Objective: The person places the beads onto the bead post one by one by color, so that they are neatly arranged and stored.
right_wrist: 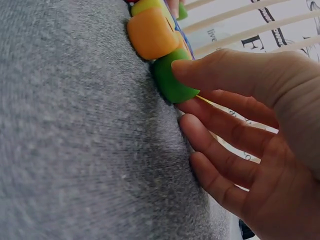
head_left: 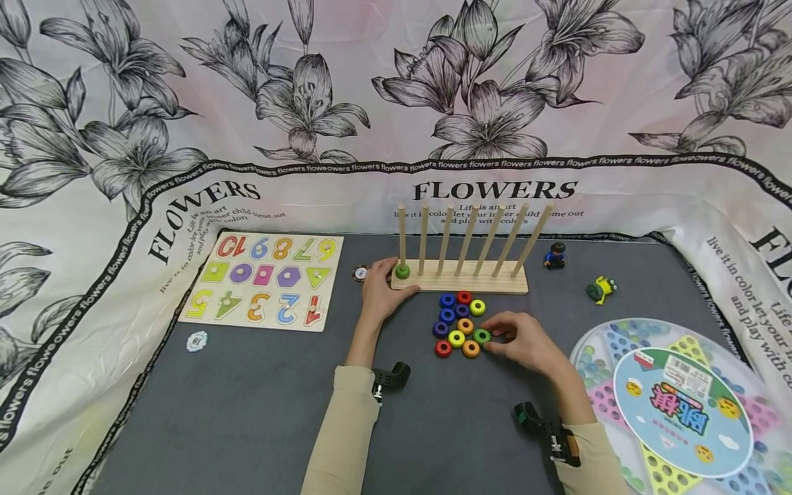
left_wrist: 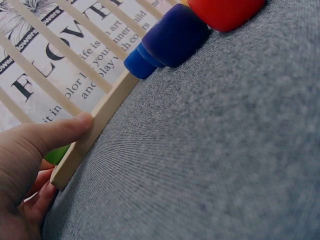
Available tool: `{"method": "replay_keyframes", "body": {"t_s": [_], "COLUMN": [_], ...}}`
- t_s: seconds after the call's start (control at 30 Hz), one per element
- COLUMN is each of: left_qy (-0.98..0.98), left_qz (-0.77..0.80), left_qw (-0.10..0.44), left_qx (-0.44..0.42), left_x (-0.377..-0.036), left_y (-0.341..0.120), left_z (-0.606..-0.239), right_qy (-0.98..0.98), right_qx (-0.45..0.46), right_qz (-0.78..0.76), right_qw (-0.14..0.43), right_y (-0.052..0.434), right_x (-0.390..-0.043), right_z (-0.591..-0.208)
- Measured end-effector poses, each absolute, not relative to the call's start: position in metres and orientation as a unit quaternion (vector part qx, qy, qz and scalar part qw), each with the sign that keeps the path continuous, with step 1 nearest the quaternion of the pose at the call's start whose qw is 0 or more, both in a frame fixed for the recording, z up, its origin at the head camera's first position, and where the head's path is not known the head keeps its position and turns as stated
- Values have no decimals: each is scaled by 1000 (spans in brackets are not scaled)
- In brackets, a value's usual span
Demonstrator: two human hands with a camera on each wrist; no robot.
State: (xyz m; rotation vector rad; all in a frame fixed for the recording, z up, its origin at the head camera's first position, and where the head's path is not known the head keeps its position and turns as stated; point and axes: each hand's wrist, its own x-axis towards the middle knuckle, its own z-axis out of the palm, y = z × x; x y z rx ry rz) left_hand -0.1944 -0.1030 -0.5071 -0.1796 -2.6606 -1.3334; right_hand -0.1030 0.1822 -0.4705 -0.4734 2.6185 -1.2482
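Presently: right hand (head_left: 524, 342), one, thumb and fingers pinching a green wooden ring (right_wrist: 170, 82) that lies in front of the pegboard, at the right edge of the loose cluster. Left hand (head_left: 380, 292), one, grasping the left end of the wooden pegboard (head_left: 460, 283), thumb at its front edge, fingers round the end. Pegboard, one, seven upright pegs; the leftmost peg (head_left: 402, 230) carries a second green ring (head_left: 402, 275) at its foot, the other six bare. Loose rings (head_left: 460, 330), in front of the pegboard, close together: red, orange, yellow and several blue, some darker. Step in hand, as judged: taking up a ring while the board is steadied. The next move would call for lifting the green ring clear of its orange neighbour and bringing its hole level over a peg top, plausibly the leftmost, where the colour matches. Outlying: patterned chip (head_left: 361, 273), just left of the pegboard; number-and-shape puzzle board (head_left: 266, 278), farther left; pale chip (head_left: 196, 342), left and nearer the person; small figurine (head_left: 555, 257), just right; green frog toy (head_left: 600, 291), farther right; round game set (head_left: 683, 412), right and nearer the person.
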Motion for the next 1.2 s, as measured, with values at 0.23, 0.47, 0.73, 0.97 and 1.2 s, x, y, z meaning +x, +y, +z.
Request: {"method": "replay_keyframes", "body": {"t_s": [0.23,0.47,0.73,0.97,1.2], "left_qy": [-894,-891,-893,-893,-892], "left_qz": [-439,-444,-442,-441,-441], "left_qw": [75,72,68,69,78], "left_qx": [-59,-56,-53,-56,-57], "left_x": [-196,-195,-196,-197,-196], "left_y": [-103,-103,-104,-104,-104], "left_z": [-509,-507,-508,-509,-509], "right_qy": [890,892,878,861,832], "right_qx": [-149,-128,-126,-113,-141], "right_qz": [-422,-430,-461,-494,-527], "right_qw": [89,60,2,-48,-105], "right_y": [182,177,159,137,111], "right_x": [-106,-113,-125,-137,-149], "right_z": [-465,-451,-434,-420,-405]}}
